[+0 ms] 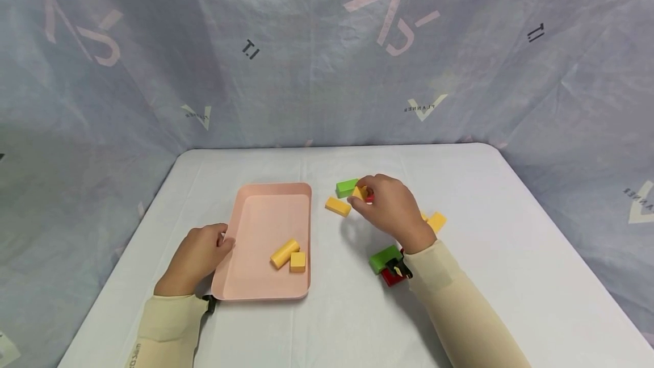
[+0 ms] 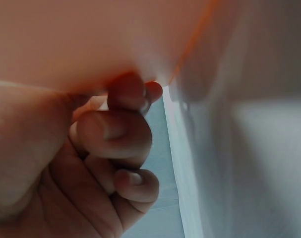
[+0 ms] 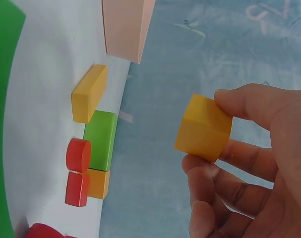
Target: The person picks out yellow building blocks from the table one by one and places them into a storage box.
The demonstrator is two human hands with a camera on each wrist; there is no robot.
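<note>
My left hand (image 1: 196, 251) grips the left rim of a pink tray (image 1: 263, 217); its thumb lies at the rim and the curled fingers (image 2: 118, 131) sit against the outer side. In the tray's lower right lie a yellow cylinder (image 1: 284, 253) and a yellow cube (image 1: 298, 262), side by side. Right of the tray, my right hand (image 1: 390, 203) pinches another yellow cube (image 3: 204, 128) between thumb and fingertips, held up above the table. Just beyond and left of that hand are a green block (image 1: 346, 188) and a yellow rectangular block (image 1: 338, 207).
On the white table (image 1: 511, 260), a green block (image 1: 384, 258) and a red block (image 1: 392, 276) lie under my right wrist. Yellow pieces (image 1: 436, 221) show behind it. Red pieces (image 3: 78, 155) stand by the far green block. A grey printed curtain (image 1: 317, 72) hangs behind the table.
</note>
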